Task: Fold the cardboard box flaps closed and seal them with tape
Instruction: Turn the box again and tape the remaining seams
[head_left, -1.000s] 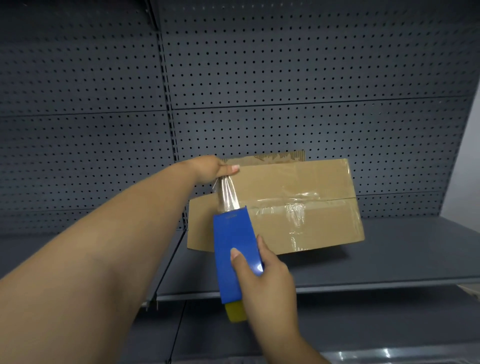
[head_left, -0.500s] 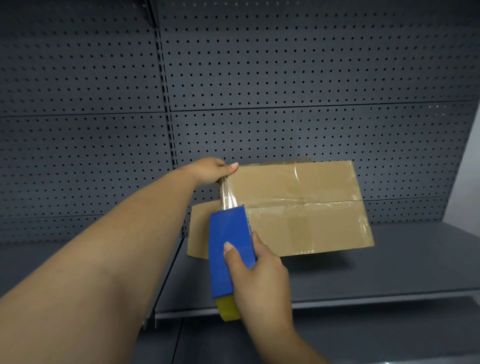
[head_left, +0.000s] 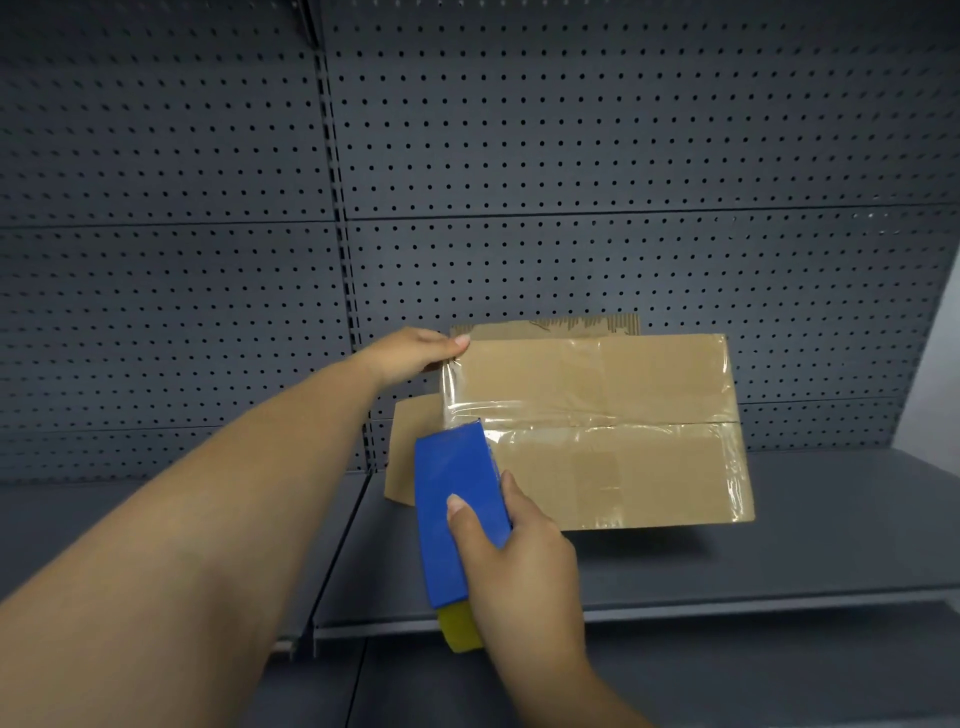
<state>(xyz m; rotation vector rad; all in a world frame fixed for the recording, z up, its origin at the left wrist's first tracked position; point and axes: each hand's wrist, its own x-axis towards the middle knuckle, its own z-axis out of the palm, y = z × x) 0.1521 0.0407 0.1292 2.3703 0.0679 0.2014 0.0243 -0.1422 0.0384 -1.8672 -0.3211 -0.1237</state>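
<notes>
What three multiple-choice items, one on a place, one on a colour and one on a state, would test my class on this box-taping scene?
1. Where does the cardboard box rest?
A. On the grey shelf
B. On the floor
C. Hung from the pegboard

2. What colour is the main body of the tape dispenser?
A. Red
B. Blue
C. White

3. What state are the box's top flaps in?
A. Standing open
B. Torn off
C. Folded shut with clear tape over the seam

Answers:
1. A, since the box sits on the flat grey shelf in front of the pegboard.
2. B, since the body held by the right hand is blue, with only a yellow part at its near end.
3. C, since the flaps meet at a seam under glossy tape, while the left hand presses the box's far left corner.
</notes>
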